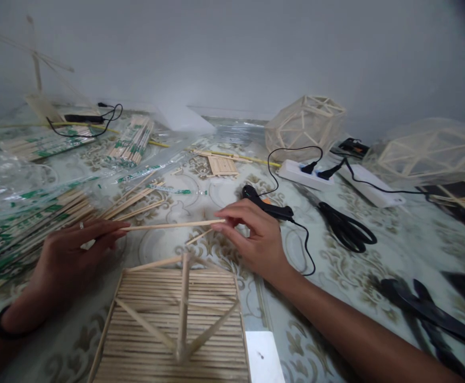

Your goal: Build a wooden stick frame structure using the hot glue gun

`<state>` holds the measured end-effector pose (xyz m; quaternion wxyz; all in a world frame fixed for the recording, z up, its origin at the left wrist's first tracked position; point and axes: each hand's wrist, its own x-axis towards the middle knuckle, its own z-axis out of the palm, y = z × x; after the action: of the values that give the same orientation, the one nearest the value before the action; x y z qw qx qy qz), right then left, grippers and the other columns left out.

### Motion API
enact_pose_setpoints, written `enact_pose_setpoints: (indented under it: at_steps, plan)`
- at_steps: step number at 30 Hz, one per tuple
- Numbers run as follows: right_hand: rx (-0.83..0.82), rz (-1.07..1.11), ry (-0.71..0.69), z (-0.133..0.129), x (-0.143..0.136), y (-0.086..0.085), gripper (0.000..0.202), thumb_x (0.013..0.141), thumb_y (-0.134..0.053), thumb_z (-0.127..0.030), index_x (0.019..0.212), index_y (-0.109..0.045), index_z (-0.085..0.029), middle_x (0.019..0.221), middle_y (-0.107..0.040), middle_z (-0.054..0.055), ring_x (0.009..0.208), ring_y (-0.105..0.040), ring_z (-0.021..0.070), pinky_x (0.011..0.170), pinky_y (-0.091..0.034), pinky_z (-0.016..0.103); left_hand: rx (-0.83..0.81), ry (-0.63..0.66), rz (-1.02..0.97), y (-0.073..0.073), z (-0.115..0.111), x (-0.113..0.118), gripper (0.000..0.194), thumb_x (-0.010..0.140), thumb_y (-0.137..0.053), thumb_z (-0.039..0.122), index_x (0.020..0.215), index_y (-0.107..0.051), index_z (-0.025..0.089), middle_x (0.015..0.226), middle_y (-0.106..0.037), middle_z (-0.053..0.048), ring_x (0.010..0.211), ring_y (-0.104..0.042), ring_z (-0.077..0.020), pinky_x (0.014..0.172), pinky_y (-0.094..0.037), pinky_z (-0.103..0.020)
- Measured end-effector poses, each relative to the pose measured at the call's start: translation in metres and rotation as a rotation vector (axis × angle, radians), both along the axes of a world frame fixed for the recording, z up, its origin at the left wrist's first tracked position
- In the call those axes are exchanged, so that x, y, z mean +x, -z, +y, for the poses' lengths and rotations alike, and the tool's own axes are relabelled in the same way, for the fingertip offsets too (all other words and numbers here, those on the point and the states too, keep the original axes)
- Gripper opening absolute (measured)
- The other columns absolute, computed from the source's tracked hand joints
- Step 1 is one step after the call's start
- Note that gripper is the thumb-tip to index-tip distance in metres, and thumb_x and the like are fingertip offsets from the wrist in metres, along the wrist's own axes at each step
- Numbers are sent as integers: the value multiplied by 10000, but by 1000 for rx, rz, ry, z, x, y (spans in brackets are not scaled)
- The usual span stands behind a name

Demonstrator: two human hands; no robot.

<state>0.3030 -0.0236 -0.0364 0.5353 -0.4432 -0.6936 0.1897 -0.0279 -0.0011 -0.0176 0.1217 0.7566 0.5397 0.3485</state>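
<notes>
Now pinching a thin wooden stick (168, 226) near both ends, one in the left hand (70, 247), one in the right hand (255, 236), held just past the far edge of the slatted wooden platform (132, 346), with a black corded tool (272, 208) lying beyond the platform's right corner.

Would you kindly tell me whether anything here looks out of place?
Only minor untidiness: loose sticks splay unevenly beyond the left hand, and a short stick lies apart from them, near the right hand. The held stick looks straight, and nothing seems clearly damaged.
</notes>
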Motion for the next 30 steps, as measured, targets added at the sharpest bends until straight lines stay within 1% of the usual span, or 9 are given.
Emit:
enact_pose_setpoints:
  at_steps: [4,8,13,16,18,20,23,26,30]
  plan:
    - [44,-36,22,-1,0,-2,92,924,-800,-199,981,-820,-268,922,-760,19,735,-652,154,671,-566,305,9,9,-1,1,0,0,229,851,-710,368,961,-892,284,887,-872,23,701,-775,-146,665,-580,-210]
    - [17,-13,11,-1,0,-4,79,902,-818,-188,936,-823,-259,882,-762,14,730,-658,153,668,-561,299,13,12,12,-1,-1,1,226,856,-713,376,950,-890,272,891,-872,19,707,-775,-152,666,-573,-216]
    - [-63,72,-14,1,0,-5,65,881,-825,-187,858,-821,-248,822,-777,4,720,-682,146,653,-545,284,-3,10,-8,-3,-2,4,233,845,-715,378,943,-891,260,878,-870,13,708,-778,-149,665,-576,-206]
    - [-174,148,-25,0,-1,-5,51,877,-814,-196,847,-820,-238,744,-761,-14,647,-675,127,603,-517,265,-2,9,-24,-3,-1,5,221,839,-718,377,925,-892,271,873,-870,17,708,-782,-147,666,-580,-203]
    - [-262,198,-43,-1,-2,-5,35,877,-808,-218,846,-818,-229,690,-743,-21,594,-670,121,576,-513,260,7,14,-21,-3,-1,5,229,845,-708,388,918,-892,274,815,-860,23,676,-772,-149,651,-578,-211]
    - [-317,236,-62,-1,-2,-7,39,875,-807,-240,842,-818,-223,669,-741,-21,574,-679,123,570,-521,260,7,13,3,-4,-1,6,238,853,-702,398,922,-894,275,776,-851,23,645,-760,-153,633,-571,-221]
    - [-329,254,-65,-1,-1,-10,40,863,-812,-248,833,-822,-223,649,-739,-22,562,-679,120,570,-521,257,-3,18,35,-5,-2,6,236,851,-704,393,929,-896,281,821,-862,12,663,-764,-161,625,-563,-229]
    - [-344,243,-58,0,0,-13,55,857,-806,-256,819,-824,-222,599,-719,-26,534,-657,122,551,-505,261,-15,38,15,-6,-2,7,240,843,-692,372,919,-897,274,842,-867,3,695,-776,-161,646,-571,-219]
    - [-388,246,-64,0,1,-14,71,844,-814,-279,815,-834,-218,587,-723,-11,527,-651,130,513,-483,258,-63,40,-11,-7,-2,8,242,823,-699,371,907,-896,258,814,-862,11,641,-769,-142,597,-551,-191]
